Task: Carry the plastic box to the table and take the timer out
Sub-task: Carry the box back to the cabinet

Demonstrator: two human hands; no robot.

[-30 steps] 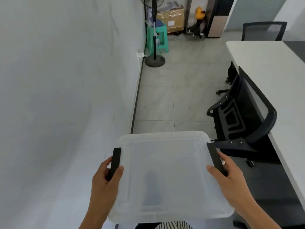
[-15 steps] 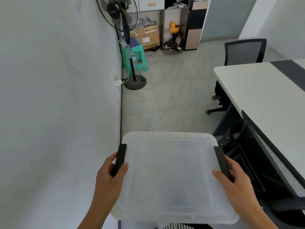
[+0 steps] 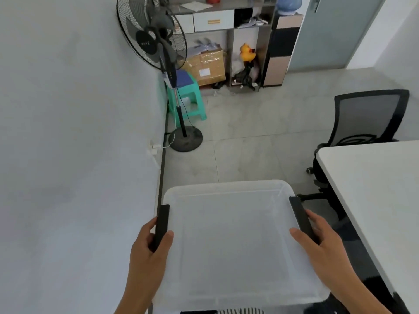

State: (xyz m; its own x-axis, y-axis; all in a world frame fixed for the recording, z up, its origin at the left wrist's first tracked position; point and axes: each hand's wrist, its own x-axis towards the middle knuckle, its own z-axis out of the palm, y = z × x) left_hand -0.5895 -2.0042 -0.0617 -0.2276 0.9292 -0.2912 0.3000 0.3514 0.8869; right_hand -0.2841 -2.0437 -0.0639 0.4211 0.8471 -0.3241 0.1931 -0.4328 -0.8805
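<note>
I hold a translucent white plastic box (image 3: 231,241) with a closed lid in front of me, above the floor. My left hand (image 3: 148,250) grips the black latch on its left side. Gripping the black latch on the right side is my right hand (image 3: 322,248). The lid is cloudy and the timer does not show through it. The white table (image 3: 371,189) stands to the right of the box, its edge close to my right hand.
A white wall runs along the left. A standing fan (image 3: 158,64) and a green stool (image 3: 188,96) sit by the wall ahead. A black office chair (image 3: 367,118) stands behind the table. Shelves, a cardboard box (image 3: 206,64) and a yellow duck toy (image 3: 247,52) are at the back.
The view has tilted up and moved forward: more of the back shelves and the fan shows. The near chair has slid out of view, and the dark shape seen through the lid no longer shows.
</note>
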